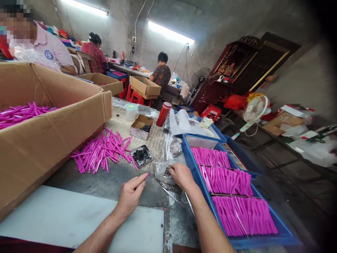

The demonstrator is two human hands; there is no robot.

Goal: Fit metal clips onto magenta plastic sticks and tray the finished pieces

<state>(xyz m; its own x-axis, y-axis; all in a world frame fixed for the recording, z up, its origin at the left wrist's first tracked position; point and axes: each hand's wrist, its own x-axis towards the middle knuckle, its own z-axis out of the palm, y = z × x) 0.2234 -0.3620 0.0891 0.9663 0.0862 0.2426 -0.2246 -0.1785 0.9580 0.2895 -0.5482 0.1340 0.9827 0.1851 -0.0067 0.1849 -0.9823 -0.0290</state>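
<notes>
My left hand (pixel 131 193) is closed on a thin pink plastic piece (pixel 146 174), whose tip pokes out past the fingers. My right hand (pixel 181 175) pinches into a clear plastic bag of small dark metal parts (pixel 164 171); what the fingers hold is too small to name. A loose heap of pink plastic pieces (pixel 102 149) lies on the table ahead of my left hand. Beside it sits a small black tray of dark metal parts (pixel 142 155). To the right, a blue tray (pixel 196 174) holds three neat rows of pink pieces (pixel 226 181).
A big cardboard box (pixel 52 133) with more pink pieces stands at the left. Further off are a small carton of parts (pixel 142 127), a white tub (pixel 131 111), a red flask (pixel 163 114) and a white fan (pixel 254 109). Three people work beyond.
</notes>
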